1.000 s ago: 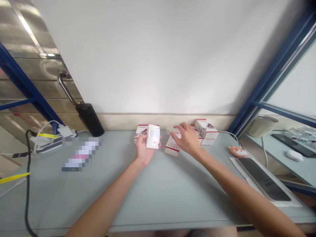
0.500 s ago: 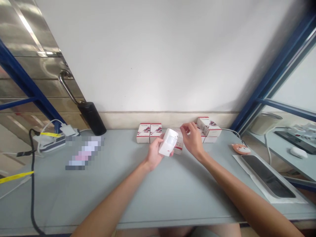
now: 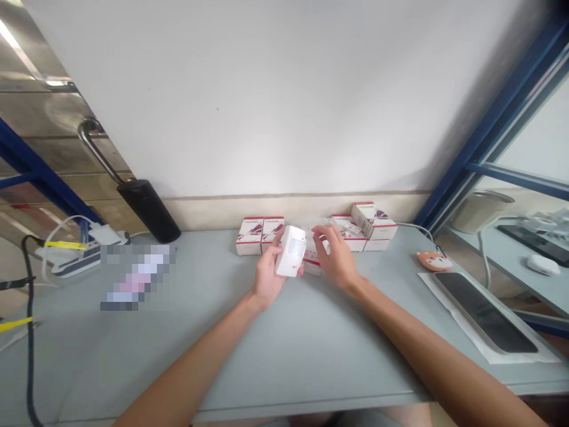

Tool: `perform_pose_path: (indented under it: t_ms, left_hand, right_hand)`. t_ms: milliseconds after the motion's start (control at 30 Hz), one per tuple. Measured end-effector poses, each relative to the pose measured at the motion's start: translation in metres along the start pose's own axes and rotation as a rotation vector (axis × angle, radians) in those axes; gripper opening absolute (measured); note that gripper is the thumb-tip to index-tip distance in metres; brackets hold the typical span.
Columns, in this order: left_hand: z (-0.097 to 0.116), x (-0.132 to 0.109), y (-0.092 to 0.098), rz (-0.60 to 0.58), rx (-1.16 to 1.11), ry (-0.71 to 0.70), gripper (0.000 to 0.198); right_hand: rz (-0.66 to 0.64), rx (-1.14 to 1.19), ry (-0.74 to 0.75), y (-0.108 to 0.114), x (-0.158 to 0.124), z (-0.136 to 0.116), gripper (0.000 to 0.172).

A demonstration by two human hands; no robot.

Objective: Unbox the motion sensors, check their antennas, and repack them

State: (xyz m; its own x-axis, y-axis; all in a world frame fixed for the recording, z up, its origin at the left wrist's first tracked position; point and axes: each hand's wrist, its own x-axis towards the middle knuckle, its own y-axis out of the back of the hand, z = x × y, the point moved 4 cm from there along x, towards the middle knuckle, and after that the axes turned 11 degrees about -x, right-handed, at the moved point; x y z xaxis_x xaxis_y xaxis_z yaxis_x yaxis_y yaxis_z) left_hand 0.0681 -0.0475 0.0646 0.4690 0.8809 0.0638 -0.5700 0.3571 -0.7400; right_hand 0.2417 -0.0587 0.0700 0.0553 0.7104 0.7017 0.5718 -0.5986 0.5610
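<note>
My left hand (image 3: 269, 276) is closed around a white motion sensor (image 3: 291, 252), held upright above the table with its curved lens window facing up toward me. Just right of it, my right hand (image 3: 338, 255) is curled with thumb and fingertips close together. Whether something small sits between those fingertips is too fine to make out. Behind the hands lies a white and red box (image 3: 312, 267), partly hidden by them. A clear plastic bag with small parts (image 3: 349, 225) rests on boxes behind my right hand.
Two white and red boxes (image 3: 249, 236) stand by the wall, with stacked boxes (image 3: 376, 222) farther right. At left are a black cylinder (image 3: 149, 210), a power strip (image 3: 84, 258) and cables. An orange animal-face case (image 3: 434, 261) and a dark phone-like slab (image 3: 486, 311) lie at right.
The view has shifted slightly. Both hands have moved a little left, the motion sensor with the left one. More of the boxes and clear bag behind my right hand now shows.
</note>
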Motion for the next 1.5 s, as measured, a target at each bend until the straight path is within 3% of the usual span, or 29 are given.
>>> perform_pose_path:
  t_ms: [100,433,733,867,1133,1333,1500]
  left_hand:
    - [0.000,0.000,0.000,-0.006,0.006,0.049,0.043]
    - [0.001,0.000,-0.002,-0.044,0.064,0.066,0.030]
    - [0.000,-0.003,-0.005,-0.115,0.179,0.041,0.046]
    - [-0.001,-0.002,0.001,-0.081,0.331,-0.026,0.054]
    - [0.000,-0.006,0.003,0.043,0.481,-0.058,0.045]
    - [0.002,-0.004,0.008,0.087,0.468,-0.124,0.055]
    - [0.003,-0.002,0.008,0.132,0.381,-0.124,0.049]
  right_hand:
    - [-0.021,0.005,0.005,-0.002,-0.001,0.000,0.026]
    - [0.049,0.049,0.051,0.005,0.001,-0.003,0.032]
    - [-0.028,0.140,-0.020,0.006,0.003,-0.001,0.032]
    - [-0.026,0.171,-0.071,0.007,0.005,0.001,0.012]
    - [0.028,0.103,0.034,0.006,-0.001,-0.014,0.009]
    - [0.040,-0.001,0.200,0.006,-0.007,-0.027,0.021]
    - [-0.010,-0.043,0.216,0.006,-0.006,-0.030,0.027]
